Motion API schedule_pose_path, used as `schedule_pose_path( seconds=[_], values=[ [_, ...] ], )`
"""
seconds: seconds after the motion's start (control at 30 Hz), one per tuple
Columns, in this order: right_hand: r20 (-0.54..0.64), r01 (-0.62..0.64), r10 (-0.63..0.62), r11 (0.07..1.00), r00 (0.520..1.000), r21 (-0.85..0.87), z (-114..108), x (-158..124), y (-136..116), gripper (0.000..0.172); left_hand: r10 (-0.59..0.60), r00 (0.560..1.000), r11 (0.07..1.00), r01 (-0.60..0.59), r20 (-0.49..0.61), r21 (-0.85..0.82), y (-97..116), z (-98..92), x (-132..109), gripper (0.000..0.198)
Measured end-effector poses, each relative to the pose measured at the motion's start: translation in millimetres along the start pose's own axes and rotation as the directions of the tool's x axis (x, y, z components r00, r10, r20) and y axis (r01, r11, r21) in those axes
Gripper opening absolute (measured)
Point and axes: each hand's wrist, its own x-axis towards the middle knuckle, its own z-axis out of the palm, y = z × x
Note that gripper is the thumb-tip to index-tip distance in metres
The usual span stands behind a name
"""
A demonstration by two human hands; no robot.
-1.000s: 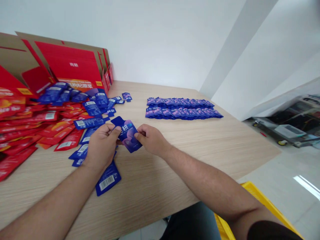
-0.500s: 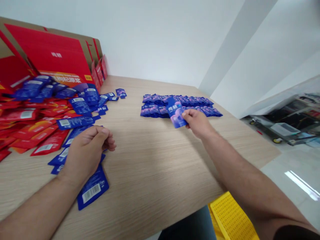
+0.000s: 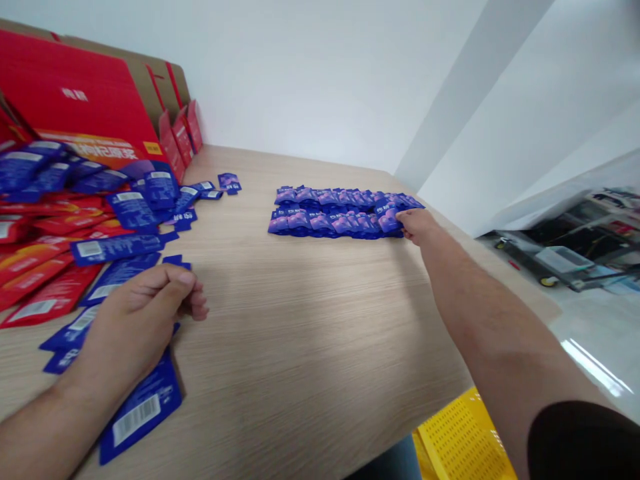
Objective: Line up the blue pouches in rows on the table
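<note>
My right hand [image 3: 417,225] reaches the right end of two neat rows of purple-blue sachets [image 3: 340,213] and pinches a blue sachet [image 3: 386,215] at the back row's end. My left hand [image 3: 145,310] lies loosely curled with nothing in it, over loose blue sachets [image 3: 133,210]. One of these, with a barcode [image 3: 136,420], sticks out below my left wrist. Further left lies a heap of red sachets [image 3: 50,297], partly under the blue ones.
Flattened red-and-brown cartons [image 3: 75,87] lean against the wall behind the heap, on the light wood table [image 3: 300,333]. A yellow plastic crate [image 3: 463,437] sits below the table's near edge. A wheeled cart [image 3: 560,260] stands on the floor at right.
My right hand has moved from above the rows to their right end, with the sachet now low against the back row. My left hand has shifted slightly. The view has turned a little left.
</note>
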Motion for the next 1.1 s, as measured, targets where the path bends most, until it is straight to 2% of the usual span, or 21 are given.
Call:
schedule_pose_path(
  seconds=[0.07,0.17,0.23,0.47,0.53,0.63,0.77,0.87,0.97,1.03,1.1],
  values=[
    [-0.025,-0.010,0.009,0.999,1.000,-0.042,7.3,0.6,-1.0,0.022,-0.005,1.000,1.000,0.005,0.001,0.002,-1.0,0.1,0.9,0.021],
    [-0.036,0.013,-0.022,0.975,0.999,-0.222,13.7,0.3,-5.1,0.019,0.001,1.000,1.000,-0.001,-0.009,-0.005,0.1,1.2,0.6,0.021],
    [-0.036,0.047,-0.064,0.933,0.997,-0.355,16.0,0.6,-8.7,0.019,0.006,1.000,1.000,-0.006,-0.009,0.000,1.4,2.1,-0.3,0.022],
    [-0.048,0.129,-0.201,0.775,0.978,-0.618,25.0,7.7,-13.5,0.017,-0.003,1.000,1.000,0.003,0.002,0.020,-3.0,1.1,0.0,0.021],
    [-0.079,0.125,-0.222,0.769,0.972,-0.627,25.9,6.5,-10.4,0.019,-0.010,1.000,1.000,0.009,0.002,0.017,-4.3,0.5,0.4,0.019],
    [-0.176,0.112,-0.255,0.812,0.951,-0.572,22.8,-2.9,-5.9,0.026,-0.014,1.000,1.000,0.014,-0.001,-0.009,-4.4,0.2,0.5,0.018],
    [-0.281,0.166,-0.328,0.864,0.902,-0.476,18.1,-34.3,-9.1,0.030,-0.019,1.000,0.999,0.019,0.004,-0.042,-1.7,1.1,0.2,0.018],
    [-0.178,0.308,-0.412,0.852,0.894,-0.424,24.1,-74.7,-18.1,0.028,0.040,0.998,0.995,-0.044,-0.039,-0.091,3.5,1.6,0.7,0.018],
    [0.052,0.476,-0.490,0.808,0.870,-0.348,40.8,-125.9,-29.1,0.028,0.102,0.993,0.987,-0.109,-0.062,-0.116,7.8,0.2,5.8,0.017],
    [0.231,0.585,-0.539,0.766,0.810,-0.265,56.3,-164.3,-37.5,0.029,0.087,0.990,0.978,-0.106,-0.111,-0.182,7.5,-2.1,12.5,0.017],
    [0.396,0.688,-0.592,0.708,0.702,-0.159,73.4,-205.9,-47.5,0.030,0.084,0.984,0.962,-0.121,-0.155,-0.247,5.2,-5.3,19.8,0.018]
  ],
)
